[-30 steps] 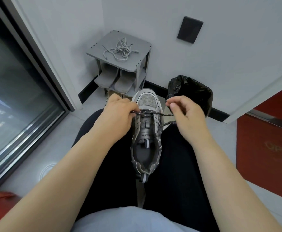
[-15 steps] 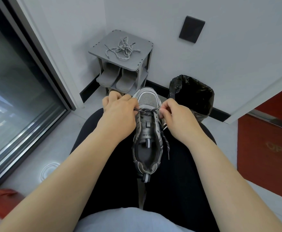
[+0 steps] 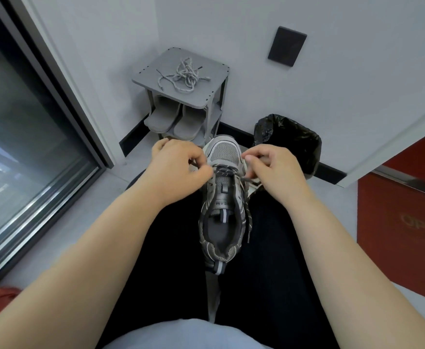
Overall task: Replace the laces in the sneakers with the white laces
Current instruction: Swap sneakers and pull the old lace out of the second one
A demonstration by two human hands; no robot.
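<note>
A grey sneaker (image 3: 223, 197) lies between my thighs, toe pointing away from me. A dark speckled lace (image 3: 225, 170) crosses its lowest eyelets, and one end trails down the shoe's right side (image 3: 248, 222). My left hand (image 3: 178, 167) pinches the lace at the shoe's left edge. My right hand (image 3: 273, 167) pinches it at the right edge. A tangle of pale grey-white laces (image 3: 184, 76) lies on top of the small grey rack (image 3: 214, 96) by the wall.
Grey slippers (image 3: 173, 119) sit on the rack's lower shelf. A black bin bag (image 3: 289, 142) stands right of the shoe against the wall. A glass sliding door (image 3: 25, 147) runs along the left; a red cabinet (image 3: 403, 217) is at the right.
Both hands drew together at the shoe's toe end, then shifted slightly apart again, still working the dark lace at the lowest eyelets. The lace's free end now hangs down the right side.
</note>
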